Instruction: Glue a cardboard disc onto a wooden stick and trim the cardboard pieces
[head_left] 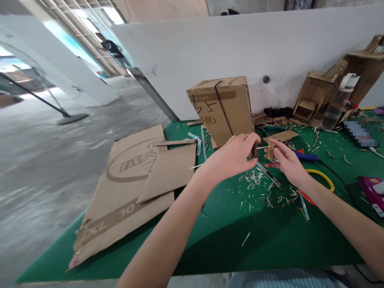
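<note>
My right hand (286, 162) pinches a small piece of cardboard (271, 151) between thumb and fingers. A thin wooden stick (263, 147) reaches from that piece toward my left hand (229, 156). The left fingers are curled round a small brown cardboard part (254, 151), mostly hidden behind them. Just beyond my left hand stands a tall cardboard box (223, 108) with a black cord down its front. Below the hands, a clear tube or pen-like stick (268, 174) lies among pale shavings (253, 178).
Large flat cardboard sheets (126, 180) overhang the left side of the green table (228, 248). To the right lie a blue-handled tool (306, 156), a yellow ring of tape or tubing (325, 177) and a magenta glue gun (372, 194). Behind stand a bottle (337, 104) and cardboard models (315, 94). A person (112, 50) stands far off.
</note>
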`<state>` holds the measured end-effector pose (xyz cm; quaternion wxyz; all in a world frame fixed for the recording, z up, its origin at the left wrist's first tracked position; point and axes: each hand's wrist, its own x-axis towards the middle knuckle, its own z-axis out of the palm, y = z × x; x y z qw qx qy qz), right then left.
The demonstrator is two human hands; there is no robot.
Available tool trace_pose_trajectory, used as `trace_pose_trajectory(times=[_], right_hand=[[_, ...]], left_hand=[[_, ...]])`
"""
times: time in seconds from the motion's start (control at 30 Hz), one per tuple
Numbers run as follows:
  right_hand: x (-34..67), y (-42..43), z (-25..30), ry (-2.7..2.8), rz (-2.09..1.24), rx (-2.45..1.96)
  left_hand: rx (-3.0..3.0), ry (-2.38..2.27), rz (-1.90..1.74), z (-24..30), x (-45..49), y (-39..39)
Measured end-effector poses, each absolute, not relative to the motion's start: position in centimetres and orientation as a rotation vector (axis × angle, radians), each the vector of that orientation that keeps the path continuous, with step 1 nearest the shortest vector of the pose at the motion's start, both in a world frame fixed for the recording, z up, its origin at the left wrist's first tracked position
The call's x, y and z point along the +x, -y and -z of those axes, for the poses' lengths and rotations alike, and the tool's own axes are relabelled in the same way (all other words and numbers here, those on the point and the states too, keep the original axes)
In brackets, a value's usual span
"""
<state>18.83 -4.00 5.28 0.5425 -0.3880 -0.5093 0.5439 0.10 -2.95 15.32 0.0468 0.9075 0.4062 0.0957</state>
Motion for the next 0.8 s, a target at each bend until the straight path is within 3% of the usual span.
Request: trace_pose_trajectory(times=[0.8], right_hand=[[18.85, 3.89, -4.74, 1.131, -1.352, -0.864]], left_hand=[[2.787, -1.232, -0.347, -15.28, -0.11, 2.65]])
